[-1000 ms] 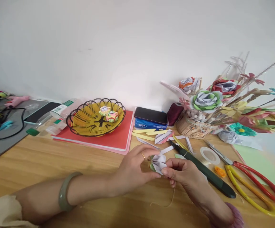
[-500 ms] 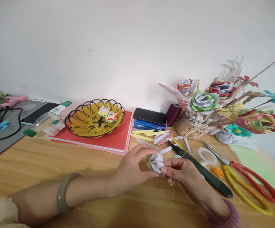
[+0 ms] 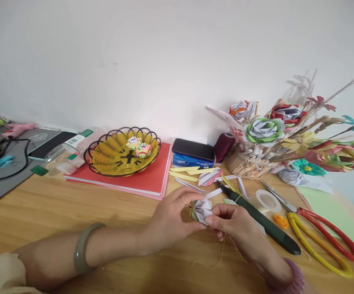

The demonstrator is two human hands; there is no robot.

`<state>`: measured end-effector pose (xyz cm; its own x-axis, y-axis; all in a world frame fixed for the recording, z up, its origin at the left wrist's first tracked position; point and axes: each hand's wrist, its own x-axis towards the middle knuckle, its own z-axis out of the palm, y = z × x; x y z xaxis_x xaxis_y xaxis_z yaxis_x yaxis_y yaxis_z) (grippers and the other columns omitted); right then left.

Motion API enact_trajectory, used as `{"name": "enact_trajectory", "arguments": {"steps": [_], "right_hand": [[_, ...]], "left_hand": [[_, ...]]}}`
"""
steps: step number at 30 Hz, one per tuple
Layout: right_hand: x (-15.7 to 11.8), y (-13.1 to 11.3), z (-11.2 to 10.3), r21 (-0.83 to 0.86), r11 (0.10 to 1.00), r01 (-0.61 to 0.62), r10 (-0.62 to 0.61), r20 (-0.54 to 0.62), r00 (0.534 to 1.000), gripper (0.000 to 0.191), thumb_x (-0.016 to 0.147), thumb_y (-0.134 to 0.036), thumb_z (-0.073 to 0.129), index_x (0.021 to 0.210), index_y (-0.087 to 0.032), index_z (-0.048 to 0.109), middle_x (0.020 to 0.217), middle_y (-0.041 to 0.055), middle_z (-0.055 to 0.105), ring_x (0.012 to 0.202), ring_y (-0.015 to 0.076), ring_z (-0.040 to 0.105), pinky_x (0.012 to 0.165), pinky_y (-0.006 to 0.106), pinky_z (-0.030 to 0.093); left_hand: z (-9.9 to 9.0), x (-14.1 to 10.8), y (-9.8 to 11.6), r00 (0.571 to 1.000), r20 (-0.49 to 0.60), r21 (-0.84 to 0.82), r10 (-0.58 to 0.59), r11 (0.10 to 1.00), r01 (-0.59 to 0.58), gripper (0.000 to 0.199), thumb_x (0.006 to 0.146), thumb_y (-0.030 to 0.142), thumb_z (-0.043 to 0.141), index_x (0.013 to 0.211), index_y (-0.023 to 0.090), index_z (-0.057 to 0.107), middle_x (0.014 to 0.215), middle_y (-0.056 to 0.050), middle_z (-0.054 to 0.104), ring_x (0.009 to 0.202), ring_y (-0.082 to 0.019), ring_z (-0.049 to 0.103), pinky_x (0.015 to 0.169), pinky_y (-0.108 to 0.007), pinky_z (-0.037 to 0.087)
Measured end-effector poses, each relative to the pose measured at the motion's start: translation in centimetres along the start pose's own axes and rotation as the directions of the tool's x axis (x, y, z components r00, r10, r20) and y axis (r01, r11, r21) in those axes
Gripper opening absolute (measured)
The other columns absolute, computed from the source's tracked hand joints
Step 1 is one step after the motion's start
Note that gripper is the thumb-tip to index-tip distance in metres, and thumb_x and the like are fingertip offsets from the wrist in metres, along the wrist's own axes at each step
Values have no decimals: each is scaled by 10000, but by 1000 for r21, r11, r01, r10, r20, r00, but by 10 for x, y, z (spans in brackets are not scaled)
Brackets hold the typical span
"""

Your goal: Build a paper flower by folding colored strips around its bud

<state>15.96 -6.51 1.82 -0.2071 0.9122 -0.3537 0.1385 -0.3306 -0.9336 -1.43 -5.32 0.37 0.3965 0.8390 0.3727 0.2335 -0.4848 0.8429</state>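
Between my two hands is a small folded paper flower, white with green at its back. My left hand grips it from the left, with fingers over the top and the thumb below. The fingers and thumb of my right hand pinch its right edge. A thin beige thread hangs below my right hand and curls on the table. Under and beyond the right hand lies a dark green cutter-like tool with a black tip. White and yellow paper strips lie just past the flower.
A yellow woven basket with two small paper flowers sits on red paper. Scissors, a tape roll and an orange paper curl are at right. Behind stand a phone and a pot of paper flowers.
Both hands keep their hold on the paper flower, which has barely moved. The view has shifted very slightly.
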Motion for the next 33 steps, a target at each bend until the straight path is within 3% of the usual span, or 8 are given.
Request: {"name": "enact_trajectory", "arguments": {"steps": [10, 15, 22, 25, 28, 31, 33], "right_hand": [[-2, -6, 2, 34, 999, 10, -10, 2, 1000, 328, 514, -422, 774, 570, -145, 610, 529, -40, 510, 440, 58, 412, 441, 202, 355], [-4, -7, 1, 75, 997, 11, -9, -19, 1000, 275, 549, -379, 771, 665, -147, 677, 610, -14, 577, 475, 60, 434, 458, 192, 374], [-10, -16, -2, 83, 997, -1, 3, -23, 1000, 265, 581, -389, 740, 670, -147, 683, 594, 5, 591, 448, 71, 434, 429, 207, 369], [-13, -18, -5, 83, 990, 111, -104, -91, 990, 292, 648, -439, 684, 592, -154, 658, 547, 3, 554, 452, 80, 415, 421, 211, 340], [-14, -18, -8, 76, 966, 248, -224, -231, 947, 336, 686, -473, 644, 554, -164, 627, 524, 3, 511, 444, 83, 371, 412, 226, 305], [-16, -15, -10, -14, 944, 328, -315, -326, 892, 294, 700, -456, 640, 603, -179, 624, 530, -4, 479, 461, 96, 363, 425, 238, 305], [-16, -12, -10, -96, 935, 342, -353, -345, 870, 241, 715, -434, 635, 677, -197, 632, 563, -3, 492, 490, 108, 384, 438, 237, 321]], "left_hand": [[-1, 1, 0, 999, -15, -34, -52, 998, 51, 415, 646, 258, 709, 1036, 238, 568, 1069, -41, 584, 1019, -178, 535, 889, -321, 439], [-3, 4, 2, 987, 16, -149, -161, 976, 161, 440, 614, 232, 731, 1025, 231, 575, 1075, -49, 580, 1017, -186, 530, 865, -325, 441], [-4, 6, 1, 978, 36, -308, -204, 929, 205, 450, 598, 247, 742, 1020, 234, 587, 1114, -58, 560, 1041, -199, 509, 875, -341, 429], [-5, 7, -2, 954, 124, -492, -273, 818, 298, 467, 620, 279, 729, 1060, 242, 577, 1203, -64, 508, 1048, -195, 510, 849, -321, 446], [-4, 8, -5, 904, 294, -682, -310, 595, 426, 448, 706, 328, 657, 1131, 238, 548, 1136, -69, 565, 955, -163, 563, 818, -300, 457], [-3, 8, -4, 857, 383, -772, -346, 389, 502, 399, 737, 358, 622, 1115, 244, 558, 1094, -63, 587, 824, -130, 598, 734, -279, 487], [-3, 8, -3, 832, 415, -793, -368, 303, 529, 364, 736, 370, 621, 1070, 233, 576, 1034, -63, 611, 784, -131, 608, 684, -274, 502]]}}
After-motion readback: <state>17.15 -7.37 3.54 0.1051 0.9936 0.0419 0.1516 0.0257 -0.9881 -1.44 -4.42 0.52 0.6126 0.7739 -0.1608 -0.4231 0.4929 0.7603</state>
